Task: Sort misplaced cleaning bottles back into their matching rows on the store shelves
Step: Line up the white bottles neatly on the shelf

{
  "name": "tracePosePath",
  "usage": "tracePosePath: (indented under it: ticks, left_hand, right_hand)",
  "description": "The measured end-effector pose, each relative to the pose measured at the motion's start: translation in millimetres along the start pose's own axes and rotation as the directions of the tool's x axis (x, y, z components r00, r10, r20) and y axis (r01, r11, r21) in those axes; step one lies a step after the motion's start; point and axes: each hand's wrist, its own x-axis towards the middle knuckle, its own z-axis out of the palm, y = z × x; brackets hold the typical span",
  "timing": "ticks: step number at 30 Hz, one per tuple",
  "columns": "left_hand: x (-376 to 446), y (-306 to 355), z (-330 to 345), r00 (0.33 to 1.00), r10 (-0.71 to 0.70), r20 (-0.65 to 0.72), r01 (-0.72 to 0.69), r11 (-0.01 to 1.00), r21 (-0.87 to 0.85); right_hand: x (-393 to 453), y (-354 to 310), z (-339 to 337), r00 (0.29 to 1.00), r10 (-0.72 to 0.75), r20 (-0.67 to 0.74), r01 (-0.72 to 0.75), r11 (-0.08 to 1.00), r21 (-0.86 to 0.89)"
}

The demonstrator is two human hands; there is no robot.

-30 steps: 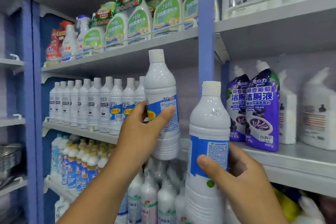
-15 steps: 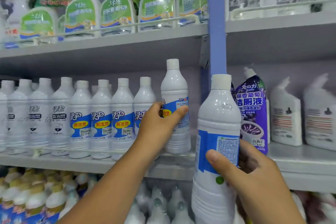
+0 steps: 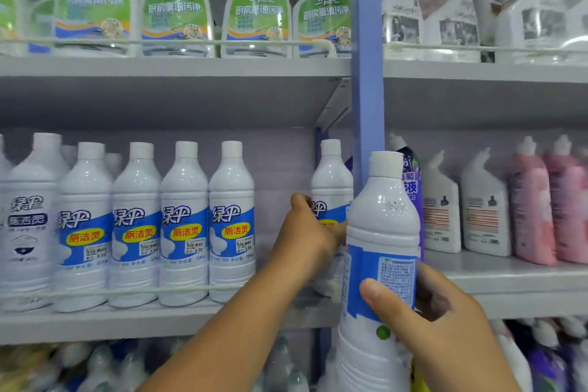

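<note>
Between my hands rises the blue upright (image 3: pixel 366 73). My left hand (image 3: pixel 310 237) clasps a glossy white plastic bottle (image 3: pixel 331 188) standing on the grey shelf (image 3: pixel 159 318), apart from its matching row (image 3: pixel 184 223). My right hand (image 3: pixel 445 325) grips another ribbed, round-shouldered bottle (image 3: pixel 381 232), held upright before the shelf.

You have two upright white, blue-labelled bottles: one (image 3: pixel 331 188) right of the row (image 3: pixel 159 223), another (image 3: pixel 380 264) nearer you.

Grey middle shelf (image 3: pixel 95 325) carries row of white blue-label bottles (image 3: pixel 184 226); right shelf (image 3: pixel 525 277) carries white (image 3: pixel 483 216) and pink bottles (image 3: pixel 531 210).
</note>
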Motion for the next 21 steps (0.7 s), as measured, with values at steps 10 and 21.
tracePosePath:
  ticks: [10,21]
  left_hand:
    - [-26,0,-27,0.953,0.182,-0.243,-0.216,0.969,-0.121]
    - [-97,37,-88,0.965,0.262,0.024,-0.263,0.965,0.009]
  right_hand:
    - [-6,-5,4,0.997,0.023,0.075,-0.014,0.993,-0.119]
    - [-4,0,54,0.996,0.000,0.084,0.015,0.983,-0.183]
